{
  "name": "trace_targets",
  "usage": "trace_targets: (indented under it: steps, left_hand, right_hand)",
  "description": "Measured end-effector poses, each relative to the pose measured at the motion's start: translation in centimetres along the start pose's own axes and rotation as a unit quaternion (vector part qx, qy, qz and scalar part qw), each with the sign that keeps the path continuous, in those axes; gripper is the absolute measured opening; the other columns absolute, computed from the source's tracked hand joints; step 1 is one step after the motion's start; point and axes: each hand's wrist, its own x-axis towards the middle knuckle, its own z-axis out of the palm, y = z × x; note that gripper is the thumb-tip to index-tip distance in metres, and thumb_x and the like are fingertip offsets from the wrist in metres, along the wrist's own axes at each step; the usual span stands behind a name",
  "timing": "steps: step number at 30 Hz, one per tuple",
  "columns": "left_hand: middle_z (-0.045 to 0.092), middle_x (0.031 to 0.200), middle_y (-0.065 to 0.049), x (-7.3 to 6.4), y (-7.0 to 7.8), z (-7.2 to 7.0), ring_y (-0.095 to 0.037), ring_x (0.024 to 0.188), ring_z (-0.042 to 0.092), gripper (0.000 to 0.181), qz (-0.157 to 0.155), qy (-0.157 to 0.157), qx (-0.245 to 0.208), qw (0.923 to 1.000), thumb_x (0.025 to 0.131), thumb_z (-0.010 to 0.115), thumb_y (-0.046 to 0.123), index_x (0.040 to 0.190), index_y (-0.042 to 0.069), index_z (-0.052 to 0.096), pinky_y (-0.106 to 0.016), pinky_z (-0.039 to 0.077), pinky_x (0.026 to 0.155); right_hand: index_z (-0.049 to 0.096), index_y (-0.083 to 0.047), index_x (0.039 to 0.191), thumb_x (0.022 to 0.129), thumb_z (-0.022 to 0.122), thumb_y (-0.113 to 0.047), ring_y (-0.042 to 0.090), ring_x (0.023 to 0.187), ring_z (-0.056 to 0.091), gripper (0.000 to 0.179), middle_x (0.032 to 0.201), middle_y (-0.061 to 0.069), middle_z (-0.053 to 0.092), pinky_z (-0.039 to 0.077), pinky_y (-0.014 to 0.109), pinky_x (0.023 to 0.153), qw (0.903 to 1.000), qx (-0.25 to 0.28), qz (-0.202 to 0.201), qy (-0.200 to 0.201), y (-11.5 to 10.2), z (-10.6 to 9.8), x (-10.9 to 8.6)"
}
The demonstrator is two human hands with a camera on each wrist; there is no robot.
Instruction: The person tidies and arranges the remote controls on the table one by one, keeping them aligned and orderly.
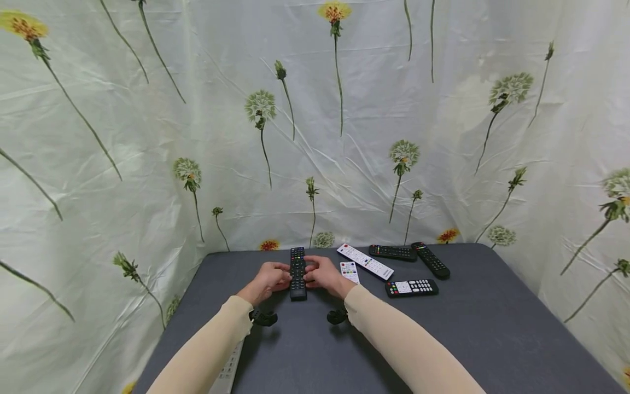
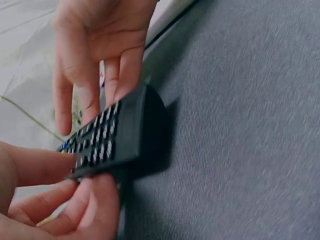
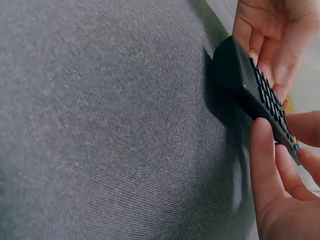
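Note:
A black remote control (image 1: 297,273) with rows of small buttons is held lengthwise between both hands, close over the dark grey table. My left hand (image 1: 269,279) grips its left edge; the left wrist view shows a finger over the button face of the remote (image 2: 132,125) and others under its side. From the opposite side my right hand (image 1: 327,273) holds the right edge, with a fingertip against the side of the remote (image 3: 235,70) in the right wrist view. The thick end points toward me and casts a shadow on the cloth-like surface.
Right of the hands lie a small white remote (image 1: 349,272), a long white remote (image 1: 365,261), two black remotes (image 1: 392,252) (image 1: 430,261) and a black remote with white buttons (image 1: 412,288). A white keyboard (image 1: 228,369) sits by the left forearm. A flowered curtain (image 1: 221,137) hangs behind the table.

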Motion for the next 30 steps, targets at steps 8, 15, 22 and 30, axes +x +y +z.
trace_targets:
  steps: [8, 15, 22, 30]
  left_hand:
    - [0.069, 0.103, -0.018, -1.4, 0.4, 0.0, -0.021, 0.076, 0.067, 0.041, 0.006, 0.017, -0.023, 0.9996, 0.091, 0.06, -0.003, 0.132, -0.005, 0.059, -0.044, 0.059, 0.08]
    - [0.065, 0.113, -0.021, -3.0, 0.6, -0.4, -0.024, 0.081, 0.066, 0.048, 0.027, 0.01, -0.002, 0.9996, 0.091, 0.057, -0.002, 0.14, -0.003, 0.054, -0.041, 0.059, 0.075]
    - [0.063, 0.103, -0.02, -5.3, 0.6, -1.5, -0.022, 0.073, 0.061, 0.051, 0.044, 0.001, -0.005, 0.999, 0.087, 0.053, -0.004, 0.138, -0.005, 0.054, -0.039, 0.059, 0.07]
    - [0.06, 0.097, -0.019, -7.9, 0.3, -2.8, -0.02, 0.066, 0.059, 0.053, 0.042, -0.022, 0.007, 0.9988, 0.087, 0.05, -0.004, 0.14, -0.006, 0.05, -0.038, 0.058, 0.065]
  right_hand:
    - [0.044, -0.001, 0.15, 0.09, 0.059, 0.008, 0.022, 0.087, 0.066, 0.063, 0.126, 0.027, 0.057, 0.056, 0.051, 0.086, 0.9998, -0.006, -0.019, -0.005, -0.7, 0.4, -0.6]
    - [0.043, -0.001, 0.151, 0.089, 0.058, 0.011, 0.025, 0.089, 0.066, 0.065, 0.127, 0.029, 0.055, 0.053, 0.056, 0.091, 0.9987, 0.01, -0.036, -0.035, -1.3, 0.5, -1.8]
    - [0.043, -0.001, 0.15, 0.089, 0.056, 0.012, 0.021, 0.087, 0.065, 0.064, 0.123, 0.028, 0.056, 0.05, 0.058, 0.094, 0.9961, 0.047, -0.041, -0.062, -1.8, 1.5, -3.2]
    - [0.044, -0.001, 0.15, 0.092, 0.055, 0.009, 0.024, 0.09, 0.067, 0.059, 0.12, 0.025, 0.058, 0.053, 0.051, 0.093, 0.9914, 0.083, -0.027, -0.098, -2.0, 2.6, -5.2]
